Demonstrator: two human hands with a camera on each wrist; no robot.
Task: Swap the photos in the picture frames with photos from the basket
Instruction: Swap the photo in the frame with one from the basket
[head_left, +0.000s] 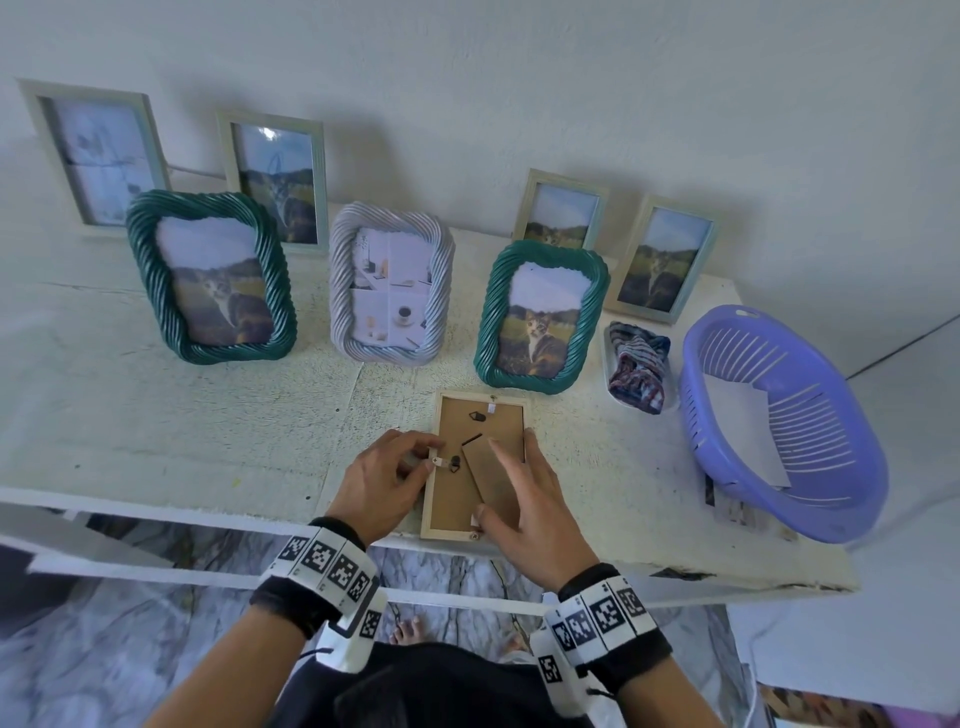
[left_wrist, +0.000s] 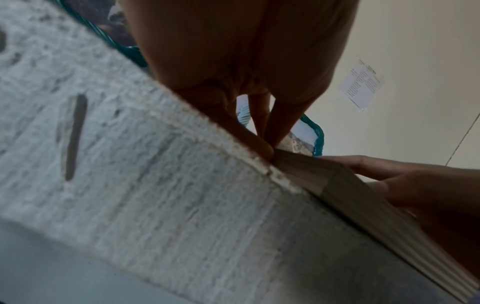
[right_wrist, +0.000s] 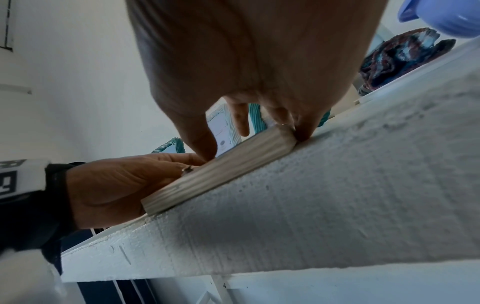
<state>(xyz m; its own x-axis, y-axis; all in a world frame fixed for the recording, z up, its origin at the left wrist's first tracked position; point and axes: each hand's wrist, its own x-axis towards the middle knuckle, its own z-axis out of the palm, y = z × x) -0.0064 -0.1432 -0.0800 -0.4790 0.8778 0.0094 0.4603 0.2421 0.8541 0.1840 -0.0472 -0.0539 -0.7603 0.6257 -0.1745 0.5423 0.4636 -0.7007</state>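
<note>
A light wooden picture frame (head_left: 452, 499) lies face down near the table's front edge, its brown backing and fold-out stand (head_left: 493, 478) facing up. My left hand (head_left: 425, 458) pinches a small turn clip (head_left: 453, 462) on the frame's left side. The right hand (head_left: 511, 480) lies flat on the backing with fingers spread and the thumb at the frame's near end. The purple basket (head_left: 852, 483) at the right holds a white sheet (head_left: 748, 431), blank side up. From the wrist cameras I see the frame's edge (left_wrist: 363, 205) (right_wrist: 221, 170) on the table rim, with the left hand (left_wrist: 265, 144) and the right hand (right_wrist: 246, 133) above it.
Several frames stand along the wall behind: two green rope-rimmed ones (head_left: 210, 275) (head_left: 540, 317) with cat photos, a pale rope-rimmed one (head_left: 389, 283), and slim pale ones (head_left: 96, 156) (head_left: 660, 260). A striped cloth (head_left: 639, 366) lies beside the basket. The white table (head_left: 156, 405) ends just below my wrists.
</note>
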